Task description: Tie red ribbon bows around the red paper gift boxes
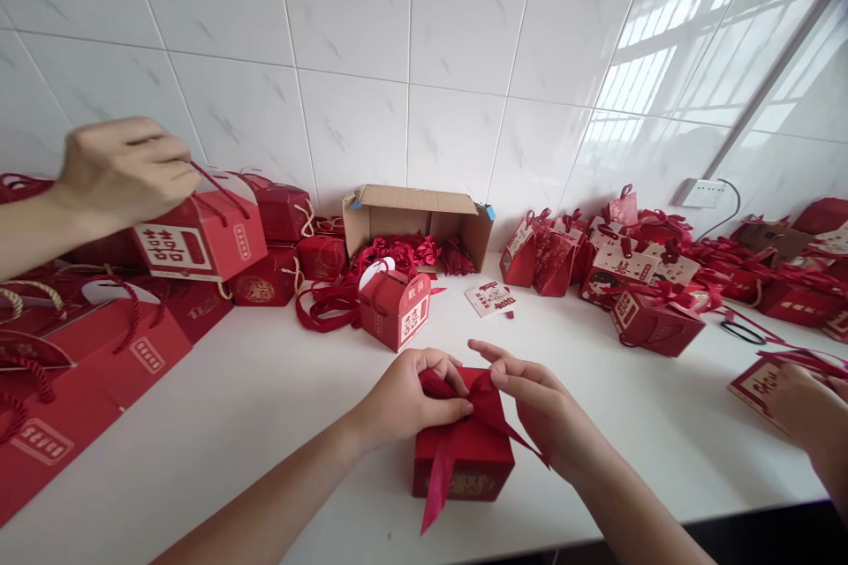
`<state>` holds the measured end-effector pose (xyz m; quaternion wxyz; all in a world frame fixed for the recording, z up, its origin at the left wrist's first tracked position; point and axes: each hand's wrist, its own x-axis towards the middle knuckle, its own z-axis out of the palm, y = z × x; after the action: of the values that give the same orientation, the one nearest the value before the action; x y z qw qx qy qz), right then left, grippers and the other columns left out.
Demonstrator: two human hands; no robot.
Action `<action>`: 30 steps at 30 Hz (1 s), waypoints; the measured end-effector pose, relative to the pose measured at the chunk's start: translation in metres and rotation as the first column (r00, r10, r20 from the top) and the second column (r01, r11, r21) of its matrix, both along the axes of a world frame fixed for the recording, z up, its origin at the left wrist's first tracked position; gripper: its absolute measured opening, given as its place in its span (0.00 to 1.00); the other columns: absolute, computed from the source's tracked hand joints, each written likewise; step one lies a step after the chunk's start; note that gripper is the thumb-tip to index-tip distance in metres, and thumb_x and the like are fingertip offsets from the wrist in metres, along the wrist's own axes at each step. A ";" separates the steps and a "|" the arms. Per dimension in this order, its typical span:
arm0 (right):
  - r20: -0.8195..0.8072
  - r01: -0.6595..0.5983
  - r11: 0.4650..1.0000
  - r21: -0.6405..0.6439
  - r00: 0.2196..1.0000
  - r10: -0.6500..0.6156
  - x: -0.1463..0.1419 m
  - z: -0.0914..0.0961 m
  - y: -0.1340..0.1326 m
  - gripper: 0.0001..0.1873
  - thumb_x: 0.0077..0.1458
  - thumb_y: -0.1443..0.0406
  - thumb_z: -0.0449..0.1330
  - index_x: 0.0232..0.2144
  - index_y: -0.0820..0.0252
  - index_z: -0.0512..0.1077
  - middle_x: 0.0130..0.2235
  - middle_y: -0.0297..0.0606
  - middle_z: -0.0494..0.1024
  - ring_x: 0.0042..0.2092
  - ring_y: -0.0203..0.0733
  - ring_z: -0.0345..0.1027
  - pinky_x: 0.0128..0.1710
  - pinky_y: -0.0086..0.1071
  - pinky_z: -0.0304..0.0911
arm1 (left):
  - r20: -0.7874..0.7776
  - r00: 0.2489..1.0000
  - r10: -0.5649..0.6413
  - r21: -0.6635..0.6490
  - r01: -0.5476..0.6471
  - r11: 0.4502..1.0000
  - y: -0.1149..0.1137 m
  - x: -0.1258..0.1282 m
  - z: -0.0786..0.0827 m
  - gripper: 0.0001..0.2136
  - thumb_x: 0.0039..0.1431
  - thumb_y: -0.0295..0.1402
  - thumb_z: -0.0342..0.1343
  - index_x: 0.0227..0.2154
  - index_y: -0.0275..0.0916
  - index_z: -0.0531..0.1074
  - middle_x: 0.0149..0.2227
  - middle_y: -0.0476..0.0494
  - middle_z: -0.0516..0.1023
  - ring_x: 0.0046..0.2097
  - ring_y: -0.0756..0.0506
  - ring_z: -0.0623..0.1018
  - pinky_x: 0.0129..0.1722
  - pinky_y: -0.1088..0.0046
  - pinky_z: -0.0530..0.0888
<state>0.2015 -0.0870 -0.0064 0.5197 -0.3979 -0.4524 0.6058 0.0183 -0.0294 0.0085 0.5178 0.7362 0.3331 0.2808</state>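
A small red gift box [464,459] with a gold print on its front stands on the white table in front of me. A red ribbon bow [480,397] sits on its top, one tail hanging down the front and another pointing right. My left hand [414,393] pinches the bow's left loop and knot between thumb and fingers. At the right loop, my right hand [549,410] holds the ribbon with its fingertips, another finger stretched out behind. Just beyond stands a red handled box [394,313] with a white label.
Another person's hand [125,163] lifts a red handled box [202,234] at the left. Further right, someone's hand [805,397] touches a red box. Against the wall, a cardboard box [417,199] holds red ribbons. Red gift boxes [653,269] crowd both sides. A printed card [488,298] lies flat.
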 end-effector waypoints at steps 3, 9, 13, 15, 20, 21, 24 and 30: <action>0.088 -0.045 0.999 -0.030 0.995 0.047 0.003 0.002 0.000 0.08 0.51 0.59 0.64 0.26 0.57 0.77 0.58 0.40 0.66 0.66 0.50 0.40 0.61 0.44 0.48 | 0.013 1.000 0.005 -0.023 -0.004 1.000 0.000 0.001 0.000 0.06 0.45 0.31 0.63 0.23 0.36 0.72 0.35 0.41 0.78 0.42 0.41 0.77 0.40 0.68 0.73; 0.101 -0.074 0.997 -0.002 0.992 0.074 -0.001 0.005 -0.001 0.12 0.54 0.55 0.62 0.29 0.56 0.79 0.60 0.39 0.63 0.67 0.48 0.39 0.61 0.43 0.49 | 0.056 0.998 -0.024 -0.020 0.025 1.000 -0.001 0.001 0.000 0.06 0.47 0.32 0.63 0.22 0.36 0.73 0.33 0.42 0.79 0.43 0.42 0.77 0.41 0.69 0.73; 0.009 -0.036 0.999 0.026 0.999 0.035 -0.004 0.001 0.000 0.13 0.54 0.54 0.61 0.29 0.56 0.78 0.62 0.37 0.59 0.66 0.52 0.42 0.58 0.43 0.55 | 0.053 0.999 -0.001 -0.032 0.003 0.999 0.000 0.002 -0.003 0.10 0.48 0.37 0.63 0.22 0.36 0.72 0.38 0.42 0.79 0.40 0.44 0.77 0.38 0.71 0.73; -0.047 -0.022 0.999 0.030 0.999 0.023 -0.006 -0.003 -0.001 0.12 0.55 0.55 0.61 0.31 0.55 0.78 0.63 0.37 0.58 0.65 0.53 0.44 0.56 0.42 0.58 | 0.028 0.999 0.017 -0.018 -0.016 1.000 -0.001 0.002 -0.004 0.11 0.48 0.38 0.63 0.22 0.36 0.71 0.36 0.42 0.79 0.39 0.43 0.78 0.37 0.70 0.73; -0.189 0.022 1.000 0.005 0.982 -0.020 -0.011 -0.011 -0.002 0.12 0.54 0.56 0.61 0.33 0.57 0.79 0.64 0.38 0.55 0.61 0.57 0.53 0.51 0.42 0.63 | 0.042 0.999 0.035 -0.022 -0.034 0.999 -0.002 0.004 -0.006 0.13 0.48 0.38 0.64 0.21 0.37 0.66 0.30 0.44 0.79 0.38 0.43 0.78 0.37 0.69 0.72; -0.205 0.030 1.000 0.005 0.978 -0.028 -0.011 -0.013 -0.002 0.12 0.54 0.56 0.61 0.33 0.56 0.79 0.65 0.37 0.53 0.61 0.58 0.55 0.51 0.43 0.63 | 0.048 0.998 0.040 -0.023 -0.039 0.999 -0.002 0.004 -0.007 0.14 0.48 0.38 0.64 0.20 0.38 0.65 0.30 0.45 0.79 0.37 0.44 0.78 0.36 0.70 0.72; -0.209 0.052 0.998 0.036 0.977 -0.043 -0.013 -0.018 -0.002 0.12 0.55 0.56 0.60 0.31 0.55 0.79 0.66 0.33 0.51 0.62 0.56 0.52 0.53 0.41 0.62 | 0.057 0.997 0.051 -0.008 -0.050 0.999 -0.002 0.005 -0.008 0.14 0.47 0.37 0.64 0.20 0.38 0.64 0.29 0.46 0.78 0.35 0.45 0.77 0.35 0.71 0.71; -0.115 0.093 0.981 0.170 0.991 -0.074 -0.015 -0.023 -0.005 0.11 0.56 0.56 0.59 0.32 0.52 0.80 0.66 0.31 0.52 0.65 0.53 0.45 0.56 0.40 0.59 | 0.063 0.997 0.038 -0.049 -0.035 0.998 -0.001 0.005 -0.011 0.15 0.46 0.39 0.65 0.21 0.37 0.64 0.27 0.47 0.75 0.29 0.50 0.72 0.29 0.74 0.67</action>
<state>0.1864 -0.0919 -0.0291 0.6014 -0.3360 -0.4579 0.5620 0.0234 -0.0305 -0.0021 0.5407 0.7080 0.3363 0.3055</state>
